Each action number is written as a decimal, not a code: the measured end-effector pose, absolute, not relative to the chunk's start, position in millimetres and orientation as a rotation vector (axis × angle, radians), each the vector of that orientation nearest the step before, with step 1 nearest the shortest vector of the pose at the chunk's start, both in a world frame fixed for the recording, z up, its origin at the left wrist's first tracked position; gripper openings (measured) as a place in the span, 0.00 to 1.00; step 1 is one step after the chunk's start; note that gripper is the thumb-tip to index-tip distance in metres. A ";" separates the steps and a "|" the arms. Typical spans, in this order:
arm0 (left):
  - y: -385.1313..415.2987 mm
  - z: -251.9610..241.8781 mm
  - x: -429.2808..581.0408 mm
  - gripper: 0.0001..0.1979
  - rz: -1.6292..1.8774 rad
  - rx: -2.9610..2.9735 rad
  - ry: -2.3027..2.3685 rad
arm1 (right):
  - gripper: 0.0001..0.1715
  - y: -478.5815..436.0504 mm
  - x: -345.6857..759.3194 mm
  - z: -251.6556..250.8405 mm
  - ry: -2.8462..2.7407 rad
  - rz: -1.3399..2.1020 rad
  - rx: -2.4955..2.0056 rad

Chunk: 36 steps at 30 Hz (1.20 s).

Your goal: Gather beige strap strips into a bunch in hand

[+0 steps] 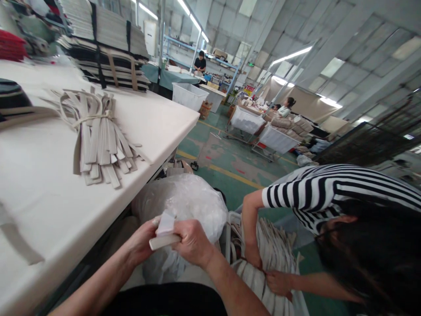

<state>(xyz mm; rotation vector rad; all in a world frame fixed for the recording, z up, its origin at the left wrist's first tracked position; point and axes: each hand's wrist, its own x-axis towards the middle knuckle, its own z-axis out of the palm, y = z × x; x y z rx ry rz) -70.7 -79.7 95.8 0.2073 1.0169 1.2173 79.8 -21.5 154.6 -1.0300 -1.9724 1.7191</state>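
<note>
My left hand (143, 241) pinches the left edge of a small white paper slip (166, 223). My right hand (194, 243) is closed around a beige fabric strap (163, 242), whose flat end sticks out to the left below the slip. The slip's right edge meets my right fingers; whether they grip it too, I cannot tell. Both hands are close together in front of a large clear plastic bag (197, 202). On the table to the left lies a tied bundle of similar beige straps (95, 136).
A pale table (158, 127) runs along my left, with stacked fabric bundles (108, 52) at its back. Close on my right, a person in a striped top (305, 188) bends over a crate (230, 237) of beige strips, both hands in it. White carts (246, 119) stand farther off.
</note>
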 end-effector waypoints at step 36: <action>-89.9 73.3 -68.5 0.27 1.068 0.615 1.052 | 0.19 17.7 60.4 102.4 -1.715 1.838 -1.128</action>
